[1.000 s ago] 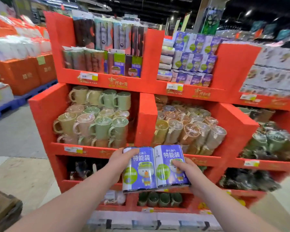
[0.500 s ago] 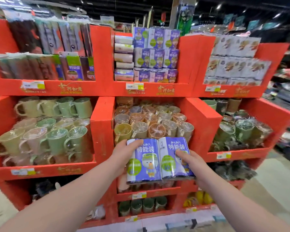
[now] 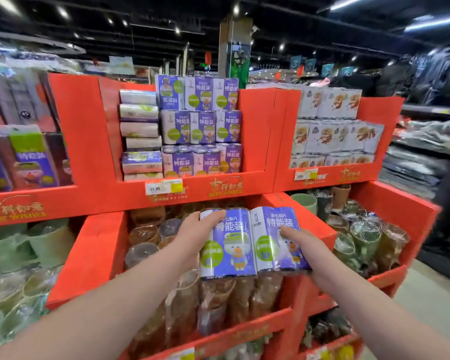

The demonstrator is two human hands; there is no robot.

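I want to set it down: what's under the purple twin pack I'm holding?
Film-wrapped brown cups in the red display bin stand below the purple twin pack; those behind it are hidden.

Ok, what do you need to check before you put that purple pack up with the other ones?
1. Left hand grips the purple pack at its top left corner: ok.
2. Right hand holds its lower right side: ok.
3. Matching packs are stacked in the upper bin, so the spot is right: ok.
4. Free room on or beside that stack: cannot tell.
5. Nothing stands between the pack and the upper bin: ok.
6. Pack is clear of the wrapped cups below it: cannot tell.
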